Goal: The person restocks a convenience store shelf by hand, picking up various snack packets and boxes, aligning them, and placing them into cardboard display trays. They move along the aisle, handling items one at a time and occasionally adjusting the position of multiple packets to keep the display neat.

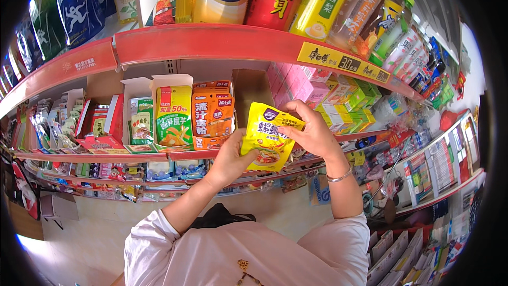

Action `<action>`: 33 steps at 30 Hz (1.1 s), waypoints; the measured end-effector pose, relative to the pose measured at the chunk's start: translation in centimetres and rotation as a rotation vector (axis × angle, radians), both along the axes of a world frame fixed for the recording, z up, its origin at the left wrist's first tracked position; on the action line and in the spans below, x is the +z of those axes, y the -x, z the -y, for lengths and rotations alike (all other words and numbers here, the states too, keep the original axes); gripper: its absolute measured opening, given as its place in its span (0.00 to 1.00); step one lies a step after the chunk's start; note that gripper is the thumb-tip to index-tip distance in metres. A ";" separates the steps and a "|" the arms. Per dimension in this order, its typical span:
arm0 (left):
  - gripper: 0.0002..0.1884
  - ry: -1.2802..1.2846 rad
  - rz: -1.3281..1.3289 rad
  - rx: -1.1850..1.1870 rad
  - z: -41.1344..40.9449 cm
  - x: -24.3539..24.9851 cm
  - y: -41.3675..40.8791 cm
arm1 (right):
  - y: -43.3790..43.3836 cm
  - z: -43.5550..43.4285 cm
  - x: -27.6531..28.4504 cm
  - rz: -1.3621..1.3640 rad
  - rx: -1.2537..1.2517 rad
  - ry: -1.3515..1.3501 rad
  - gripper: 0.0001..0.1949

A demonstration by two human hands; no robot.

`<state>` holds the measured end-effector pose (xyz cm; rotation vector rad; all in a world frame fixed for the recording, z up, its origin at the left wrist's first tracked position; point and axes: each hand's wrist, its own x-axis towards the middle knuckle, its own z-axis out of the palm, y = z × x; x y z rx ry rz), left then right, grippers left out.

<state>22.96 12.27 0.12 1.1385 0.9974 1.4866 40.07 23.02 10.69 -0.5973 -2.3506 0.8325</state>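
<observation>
Between both hands I hold a yellow snack pouch with its printed front facing me. My left hand grips its lower left side, thumb over the picture of a bowl of food. My right hand pinches the upper right part, thumb on the front. Just behind the pouch, a brown cardboard display box stands on the shelf, its lower part hidden by the pouch and my hands. Left of that box are orange snack packets and a box holding a green and yellow pouch.
A red-edged shelf with cans and bottles juts out above the hands. Pink drink cartons are stacked to the right. Several small snack boxes line the left. Lower shelves hold packets. A magazine rack stands at the right.
</observation>
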 end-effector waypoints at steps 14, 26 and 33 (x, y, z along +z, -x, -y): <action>0.15 0.266 0.341 -0.100 0.5 -1.5 -0.4 | 0.3 -4.4 2.7 -0.113 -0.006 0.088 0.15; 0.22 -0.268 -1.128 0.317 0.1 -1.6 0.2 | 3.8 -12.8 -3.4 -0.042 -0.042 -0.090 0.27; 0.23 -0.326 -1.087 0.312 0.5 -1.3 0.3 | 3.6 -14.9 -3.8 0.144 -0.012 0.057 0.26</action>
